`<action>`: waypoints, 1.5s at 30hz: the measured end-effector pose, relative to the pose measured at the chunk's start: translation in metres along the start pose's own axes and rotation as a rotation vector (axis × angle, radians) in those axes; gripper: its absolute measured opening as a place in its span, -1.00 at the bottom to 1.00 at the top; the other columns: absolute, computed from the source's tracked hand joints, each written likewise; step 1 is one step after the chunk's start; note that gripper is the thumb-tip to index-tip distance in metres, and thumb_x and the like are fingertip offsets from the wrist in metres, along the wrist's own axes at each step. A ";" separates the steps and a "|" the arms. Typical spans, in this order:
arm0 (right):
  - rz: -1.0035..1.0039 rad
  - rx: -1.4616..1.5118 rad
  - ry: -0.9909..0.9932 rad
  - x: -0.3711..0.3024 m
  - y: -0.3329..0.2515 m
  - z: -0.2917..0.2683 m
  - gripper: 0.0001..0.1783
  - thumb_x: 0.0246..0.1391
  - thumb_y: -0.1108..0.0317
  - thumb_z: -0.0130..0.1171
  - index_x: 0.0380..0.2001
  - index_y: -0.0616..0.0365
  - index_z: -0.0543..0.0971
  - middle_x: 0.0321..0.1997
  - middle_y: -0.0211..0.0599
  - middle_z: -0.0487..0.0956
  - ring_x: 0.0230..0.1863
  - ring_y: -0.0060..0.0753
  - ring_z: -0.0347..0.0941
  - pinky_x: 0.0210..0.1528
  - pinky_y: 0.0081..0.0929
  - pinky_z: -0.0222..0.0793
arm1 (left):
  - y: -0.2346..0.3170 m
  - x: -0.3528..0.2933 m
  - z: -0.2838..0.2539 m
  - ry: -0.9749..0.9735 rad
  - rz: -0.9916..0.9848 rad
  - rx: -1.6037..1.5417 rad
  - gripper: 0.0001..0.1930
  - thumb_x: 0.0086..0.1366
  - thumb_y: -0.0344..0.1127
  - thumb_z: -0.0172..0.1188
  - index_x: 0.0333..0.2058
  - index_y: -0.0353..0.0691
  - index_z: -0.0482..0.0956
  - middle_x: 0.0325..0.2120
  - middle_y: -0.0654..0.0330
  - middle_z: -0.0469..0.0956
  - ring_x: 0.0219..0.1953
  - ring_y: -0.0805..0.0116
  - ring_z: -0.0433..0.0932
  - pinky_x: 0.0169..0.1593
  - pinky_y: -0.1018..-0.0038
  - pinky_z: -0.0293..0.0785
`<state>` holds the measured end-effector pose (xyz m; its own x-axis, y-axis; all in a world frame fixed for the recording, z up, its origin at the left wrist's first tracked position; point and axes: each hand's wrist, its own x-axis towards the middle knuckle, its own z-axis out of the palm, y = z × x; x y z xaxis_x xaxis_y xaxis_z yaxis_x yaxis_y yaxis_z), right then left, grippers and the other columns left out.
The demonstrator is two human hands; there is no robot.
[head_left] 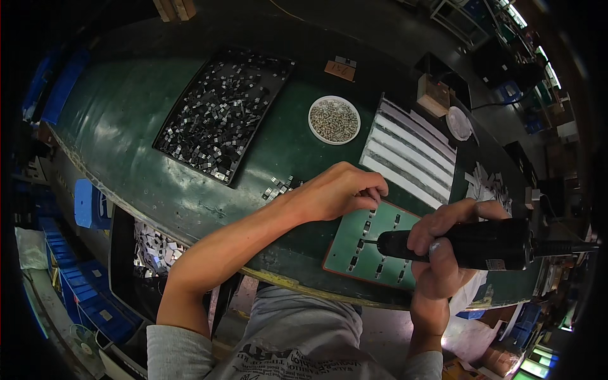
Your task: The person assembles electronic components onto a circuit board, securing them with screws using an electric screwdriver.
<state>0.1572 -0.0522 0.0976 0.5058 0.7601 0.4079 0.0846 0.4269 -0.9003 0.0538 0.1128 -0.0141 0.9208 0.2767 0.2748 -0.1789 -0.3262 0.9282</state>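
My right hand (pixel 440 244) is wrapped around a black electric screwdriver (pixel 484 246), held nearly level, its cord running off to the right. The thin bit points left and meets, or almost meets, one of the small black-and-metal parts (pixel 360 244) standing in rows on a green board (pixel 339 254). Above the board's far left corner, my left hand (pixel 354 191) is closed in a pinch. Whatever lies between its fingertips is too hidden to make out. Just below those fingertips sits another small part (pixel 372 213) on the board. My right hand covers the board's right side.
A black tray (pixel 278 79) of many small black-and-metal parts lies far left. A white bowl (pixel 310 123) holds small metal pieces. Right of it lies a panel with white strips (pixel 408 149). Loose parts (pixel 277 188) lie beside my left forearm. A wooden block (pixel 432 95) stands far right.
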 end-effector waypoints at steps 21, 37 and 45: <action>0.071 -0.029 -0.172 -0.005 0.004 -0.001 -0.27 -0.19 0.70 0.41 0.02 0.01 0.27 -0.40 -0.16 0.62 -0.38 -0.45 0.51 -0.22 -0.44 0.48 | -0.001 -0.001 0.005 -0.056 0.059 -0.008 -0.58 0.21 -0.56 0.34 0.07 -0.31 0.56 -0.27 0.04 0.72 -0.21 0.11 0.73 -0.15 0.32 0.62; -0.366 0.082 0.005 0.018 0.000 -0.023 -0.33 0.21 0.48 0.20 0.33 0.07 0.20 -0.18 -0.15 0.49 -0.41 -0.48 0.46 -0.43 -0.47 0.48 | 0.000 -0.002 0.011 -0.084 0.057 -0.015 -0.50 0.23 -0.57 0.33 0.16 -0.22 0.53 -0.27 0.09 0.72 -0.26 0.21 0.73 -0.19 0.38 0.64; -0.356 0.121 0.006 0.021 0.009 -0.028 -0.30 0.21 0.46 0.24 0.35 0.01 0.20 -0.19 -0.13 0.52 -0.45 -0.46 0.50 -0.44 -0.43 0.55 | 0.000 -0.003 0.012 -0.078 0.048 -0.038 -0.51 0.24 -0.58 0.33 0.15 -0.23 0.54 -0.28 0.07 0.73 -0.26 0.22 0.74 -0.18 0.39 0.65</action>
<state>0.1924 -0.0464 0.0935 0.4679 0.5508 0.6911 0.1542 0.7191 -0.6775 0.0552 0.1014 -0.0182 0.9349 0.1894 0.3002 -0.2353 -0.3024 0.9237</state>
